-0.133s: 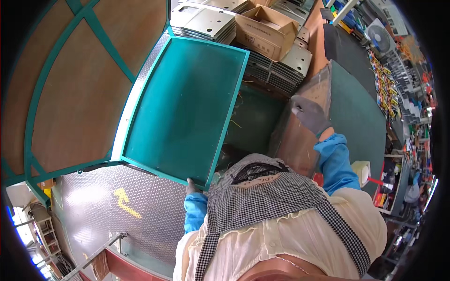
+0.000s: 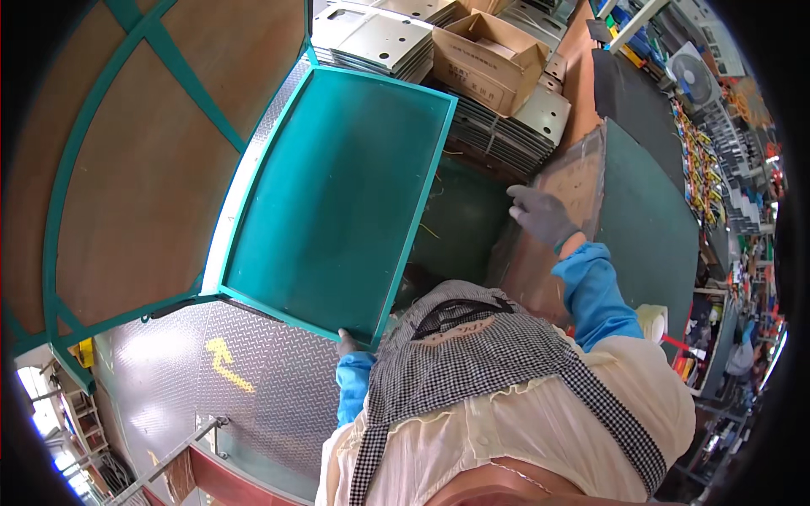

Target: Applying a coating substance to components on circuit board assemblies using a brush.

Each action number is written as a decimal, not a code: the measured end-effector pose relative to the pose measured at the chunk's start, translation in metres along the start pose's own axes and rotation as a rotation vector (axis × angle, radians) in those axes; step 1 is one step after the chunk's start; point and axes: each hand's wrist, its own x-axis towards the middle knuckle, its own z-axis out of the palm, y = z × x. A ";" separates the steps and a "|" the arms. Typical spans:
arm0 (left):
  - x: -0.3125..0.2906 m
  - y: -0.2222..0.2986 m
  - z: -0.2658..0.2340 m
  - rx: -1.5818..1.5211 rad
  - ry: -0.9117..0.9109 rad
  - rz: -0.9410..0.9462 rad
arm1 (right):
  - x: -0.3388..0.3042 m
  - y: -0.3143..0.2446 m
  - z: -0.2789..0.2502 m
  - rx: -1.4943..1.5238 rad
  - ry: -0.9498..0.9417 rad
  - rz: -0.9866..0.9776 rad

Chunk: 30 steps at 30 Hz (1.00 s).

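Observation:
A large green metal tray (image 2: 337, 194) with a raised rim lies tilted in front of me. At its near corner my left hand (image 2: 347, 342), in a grey glove, grips the rim; the thumb shows and the other fingers are hidden beneath. My right hand (image 2: 544, 218), also gloved in grey, hangs in the air to the right of the tray, apart from it. Its fingers are partly stretched out and a little apart, and I see nothing in them. Below that hand stands a brownish panel (image 2: 540, 261) beside a dark green surface (image 2: 460, 219).
Stacked metal plates (image 2: 506, 131) and an open cardboard box (image 2: 481, 63) stand at the back. Brown boards in a green frame (image 2: 143, 185) rise on the left. Patterned metal plate flooring (image 2: 278, 363) lies nearer. A green-topped table (image 2: 645, 228) and a fan (image 2: 692, 72) are at right.
My right hand has moved slightly left and its fingers have loosened from a more curled shape. My left hand keeps its hold on the tray's rim. The whole view has shifted slightly.

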 end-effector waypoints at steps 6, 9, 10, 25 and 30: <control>-0.041 0.015 0.026 0.238 0.199 -0.045 | 0.041 -0.001 0.054 -0.111 -0.203 -0.124; -0.070 0.041 0.044 0.304 0.160 0.082 | 0.035 -0.004 0.073 -0.096 -0.257 -0.113; -0.058 0.039 0.033 0.325 0.187 0.064 | 0.037 -0.011 0.084 -0.080 -0.277 -0.148; -0.027 0.090 -0.050 -0.072 -0.039 0.053 | -0.029 -0.013 0.133 -0.106 -0.549 0.009; -0.089 0.176 -0.118 -0.310 -0.490 0.281 | -0.023 -0.020 0.127 -0.168 -0.585 0.009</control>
